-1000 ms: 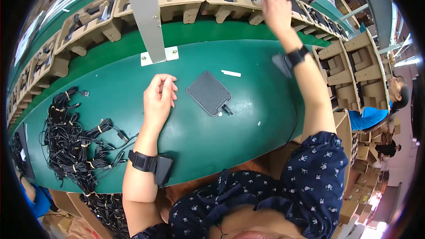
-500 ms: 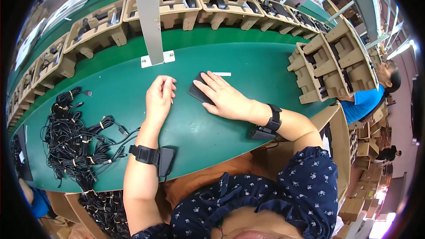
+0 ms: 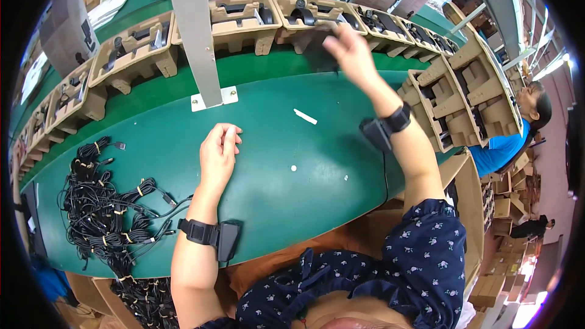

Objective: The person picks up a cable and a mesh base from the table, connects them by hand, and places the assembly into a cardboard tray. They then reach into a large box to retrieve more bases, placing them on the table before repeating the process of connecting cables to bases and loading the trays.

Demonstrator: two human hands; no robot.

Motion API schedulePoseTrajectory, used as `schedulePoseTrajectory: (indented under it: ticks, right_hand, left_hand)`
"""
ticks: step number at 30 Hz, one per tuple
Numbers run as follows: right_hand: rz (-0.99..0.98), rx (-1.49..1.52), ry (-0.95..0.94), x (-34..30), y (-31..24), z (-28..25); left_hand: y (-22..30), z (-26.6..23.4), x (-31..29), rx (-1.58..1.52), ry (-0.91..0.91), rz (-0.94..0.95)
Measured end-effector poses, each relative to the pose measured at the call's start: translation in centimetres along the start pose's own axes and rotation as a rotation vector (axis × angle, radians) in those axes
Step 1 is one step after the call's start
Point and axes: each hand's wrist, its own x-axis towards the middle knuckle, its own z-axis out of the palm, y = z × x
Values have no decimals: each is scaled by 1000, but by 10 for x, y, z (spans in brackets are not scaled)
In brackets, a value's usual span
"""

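Observation:
My right hand point(image 3: 352, 53) is raised at the front of a moulded cardboard tray point(image 3: 268, 41) in the far row. It grips a flat black rectangular piece point(image 3: 318, 53), smeared by motion, so its kind cannot be told. My left hand point(image 3: 219, 149) rests on the green table point(image 3: 268, 201), fingers curled together, with nothing visible in them. A thin white strip point(image 3: 304, 116) lies on the table between my hands. Left of my left hand is a heap of black cables point(image 3: 103, 201) tied in bundles, some with plugs showing.
Trays with black parts line a green conveyor point(image 3: 244, 64) beyond the table. A grey metal post point(image 3: 198, 42) is bolted to the far edge. Stacked empty-looking trays point(image 3: 451, 97) stand at right, near a person in blue point(image 3: 499, 152). An open carton point(image 3: 469, 201) stands by my right elbow.
My right hand has lifted the black piece off the table and carried it away from me to the tray row. The white strip has turned and shifted. My left hand stays in place.

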Motion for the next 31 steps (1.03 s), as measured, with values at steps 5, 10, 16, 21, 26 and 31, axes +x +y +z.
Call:
schedulePoseTrajectory:
  ticks: [5,10,16,21,26,31]
  right_hand:
    - [66,502,503,89,60,-22]
    - [306,373,484,119,121,-7]
    - [311,-557,230,127,119,3]
    - [19,-847,460,92,114,3]
    - [-156,352,359,41,2,39]
    - [-753,147,-193,-4,-155,82]
  left_hand:
    - [5,-3,0,-52,-11,-93]
    - [5,5,1,-165,-9,-115]
    - [-2,-4,-2,-155,50,-95]
    - [-9,15,8,-62,41,45]
    - [4,41,11,-7,64,62]
    - [12,40,4,142,-1,-61]
